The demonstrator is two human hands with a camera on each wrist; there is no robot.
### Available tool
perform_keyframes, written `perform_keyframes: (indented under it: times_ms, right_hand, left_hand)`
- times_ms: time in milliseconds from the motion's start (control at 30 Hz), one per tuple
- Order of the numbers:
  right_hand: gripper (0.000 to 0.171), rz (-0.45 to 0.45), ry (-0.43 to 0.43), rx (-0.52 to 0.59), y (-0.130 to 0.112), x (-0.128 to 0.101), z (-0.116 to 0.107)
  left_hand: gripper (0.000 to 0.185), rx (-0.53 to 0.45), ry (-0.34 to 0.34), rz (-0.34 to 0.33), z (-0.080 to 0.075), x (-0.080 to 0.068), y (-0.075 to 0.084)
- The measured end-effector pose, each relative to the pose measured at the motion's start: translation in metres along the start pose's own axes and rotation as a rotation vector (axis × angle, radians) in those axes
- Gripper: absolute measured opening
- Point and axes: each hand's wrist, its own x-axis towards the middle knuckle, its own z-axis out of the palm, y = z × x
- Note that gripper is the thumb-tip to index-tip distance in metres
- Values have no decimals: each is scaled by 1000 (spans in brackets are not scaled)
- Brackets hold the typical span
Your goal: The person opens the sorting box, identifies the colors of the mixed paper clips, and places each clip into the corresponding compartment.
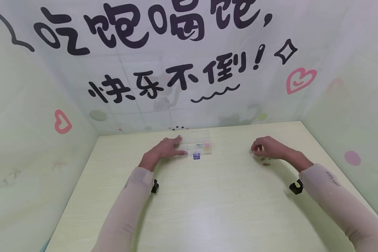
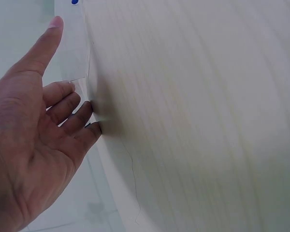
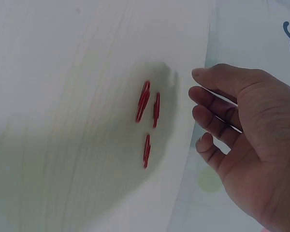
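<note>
The clips [image 3: 146, 113] lie on the table [image 1: 208, 210] just under and beside my right hand [image 1: 267, 147], three red ones close together, their long axes running roughly the same way, toward and away from my fingertips [image 3: 199, 73]. That hand hovers over them with fingers loosely curled, holding nothing. It is much the nearer hand; my left hand [image 1: 163, 148] is well apart, fingers straight, resting against the left end of the clear box [image 1: 197, 143] (its compartments hold a few small coloured bits, too small to tell). The tabletop is pale wood grain, walled in by light panels with printed lettering and hearts.
</note>
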Motion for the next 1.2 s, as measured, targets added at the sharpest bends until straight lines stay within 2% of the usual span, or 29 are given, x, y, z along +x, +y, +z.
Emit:
perform_keyframes:
  times_ms: [367,1033,1200]
  right_hand:
    - [11,86,-46,42,13,-18,-4]
    - [12,43,-46,62,23,-30,0]
    - [12,72,-57,53,25,-28,1]
  left_hand:
    - [99,10,5,4,-2,-1,1]
    - [100,-6,-2,4,1,0,0]
    - [99,-1,3,4,0,0,0]
